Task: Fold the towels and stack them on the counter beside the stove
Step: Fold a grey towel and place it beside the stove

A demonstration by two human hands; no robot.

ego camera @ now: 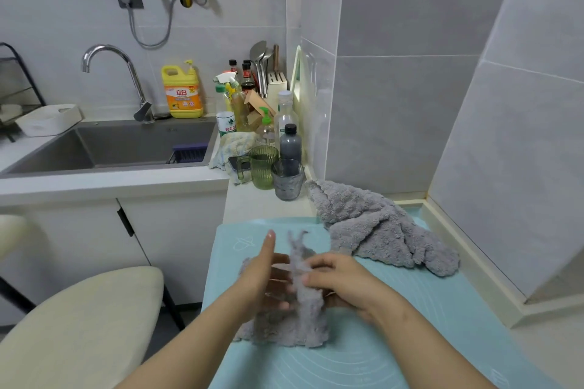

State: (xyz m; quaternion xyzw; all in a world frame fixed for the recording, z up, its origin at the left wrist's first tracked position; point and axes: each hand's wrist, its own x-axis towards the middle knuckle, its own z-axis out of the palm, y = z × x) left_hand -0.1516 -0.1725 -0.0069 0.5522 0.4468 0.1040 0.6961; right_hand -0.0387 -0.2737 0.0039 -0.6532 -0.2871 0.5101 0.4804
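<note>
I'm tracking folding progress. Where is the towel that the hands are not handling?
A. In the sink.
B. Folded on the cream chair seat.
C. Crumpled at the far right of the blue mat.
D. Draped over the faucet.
C: the spare towel lies crumpled at the far right corner of the blue mat, by the wall, while the right hand pinches the other towel.

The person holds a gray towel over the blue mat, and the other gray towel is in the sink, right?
Not quite. The head view shows the other gray towel crumpled on the blue mat's far end, not in the sink. The right hand does hold a gray towel over the mat.
</note>
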